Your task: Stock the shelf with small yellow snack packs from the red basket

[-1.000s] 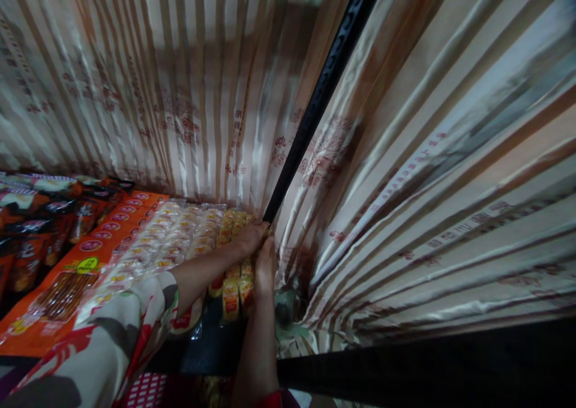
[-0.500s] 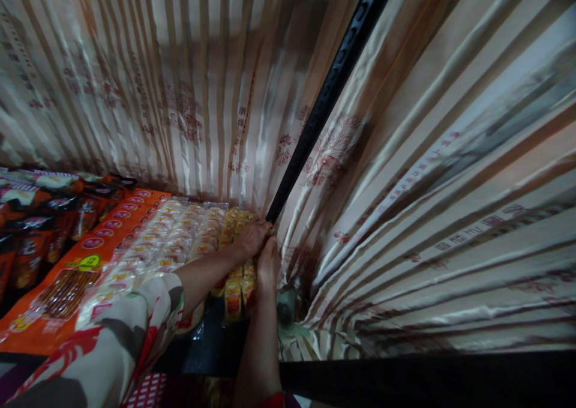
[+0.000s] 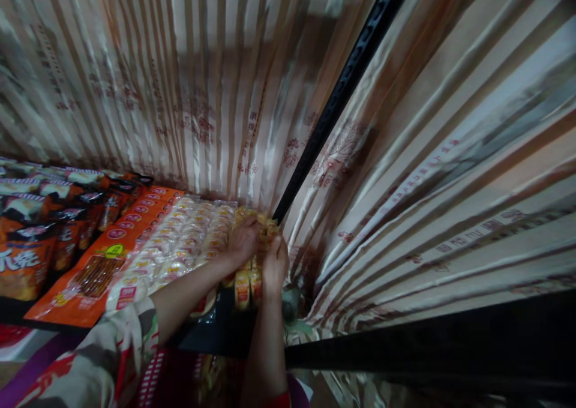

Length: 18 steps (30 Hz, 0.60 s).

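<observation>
Rows of small yellow-wrapped snack packets (image 3: 243,289) stand at the right end of a dark shelf (image 3: 211,333). My left hand (image 3: 245,238) lies over the far rows, fingers curled down; what they grip is hidden and blurred. Beside it, my right hand (image 3: 275,262) is closed at the right edge of the rows, near the foot of a black slotted post (image 3: 324,108). Yellow packets show between both hands and at the right fingertips. Clear-wrapped white round snacks (image 3: 180,243) fill the rows to the left of my left hand.
Further left lie an orange packet of brown sticks (image 3: 96,276) and several black-and-orange snack bags (image 3: 31,258). A pleated printed curtain (image 3: 216,84) hangs behind the shelf and along the right. A dark beam (image 3: 432,324) runs off to the right.
The view has shifted, showing more of the bags at left. My left hand has drawn back a little from the post and apart from my right hand, uncovering more yellow packets.
</observation>
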Tool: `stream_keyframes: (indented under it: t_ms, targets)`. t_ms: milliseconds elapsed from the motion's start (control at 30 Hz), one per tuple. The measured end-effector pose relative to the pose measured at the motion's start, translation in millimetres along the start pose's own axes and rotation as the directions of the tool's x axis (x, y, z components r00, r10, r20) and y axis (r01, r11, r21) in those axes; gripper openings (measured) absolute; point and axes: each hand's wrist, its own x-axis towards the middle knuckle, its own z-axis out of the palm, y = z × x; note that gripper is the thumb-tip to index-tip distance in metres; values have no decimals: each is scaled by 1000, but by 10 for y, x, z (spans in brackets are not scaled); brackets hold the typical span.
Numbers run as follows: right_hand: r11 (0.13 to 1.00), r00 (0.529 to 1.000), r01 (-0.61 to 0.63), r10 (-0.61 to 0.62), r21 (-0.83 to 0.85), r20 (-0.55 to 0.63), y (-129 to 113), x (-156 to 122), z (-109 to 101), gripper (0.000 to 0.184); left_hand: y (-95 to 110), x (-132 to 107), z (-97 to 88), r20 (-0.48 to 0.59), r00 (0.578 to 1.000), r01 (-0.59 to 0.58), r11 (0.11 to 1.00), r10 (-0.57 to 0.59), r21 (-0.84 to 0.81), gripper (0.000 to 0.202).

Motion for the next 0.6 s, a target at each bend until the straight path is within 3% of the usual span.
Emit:
stream_keyframes:
  t_ms: [167, 300, 433, 600]
  targets:
    - [970, 970, 243, -243, -27, -26, -155, -314, -47, 38, -94, -614, -247, -104, 990, 103, 992, -95, 75, 25]
    - [941, 943, 333, -332, -63, 32, -193, -661, -46, 36, -90, -987, -361, -88, 995, 55, 986, -42, 156, 24]
    - [933, 937, 347, -341, -95, 77, -90, -1040, -34, 36, 17, -1285, -367, -30, 999, 38, 995, -36, 92, 25]
    - [942, 949, 311, -301, -129, 93, 103, -1387, -94, 36, 145, -1593, -318, 71, 987, 146, 988, -142, -44, 29]
